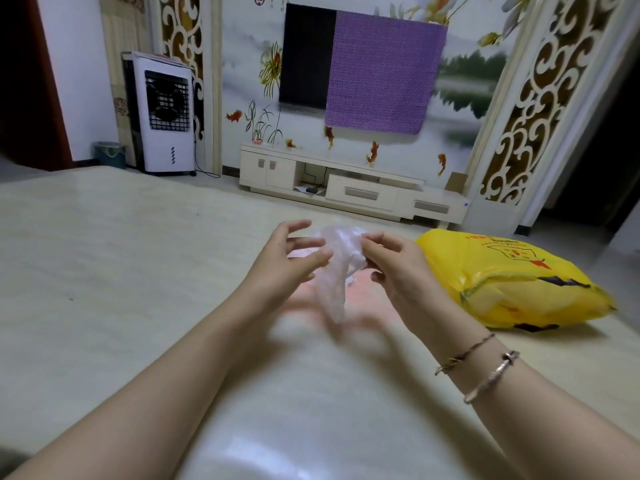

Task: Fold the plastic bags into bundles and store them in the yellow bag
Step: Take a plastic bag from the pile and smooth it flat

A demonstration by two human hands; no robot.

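Over the middle of the pale table [104, 271], both hands hold a clear plastic bag [337, 271] in the air. The right hand [398, 268] pinches its crumpled top between thumb and fingers; the left hand [287, 261] touches it with spread, half-curled fingers, its grip unclear. The bag's tail hangs down blurred. The yellow bag [512, 282] lies near the table's right edge, bulging, just beside the right hand.
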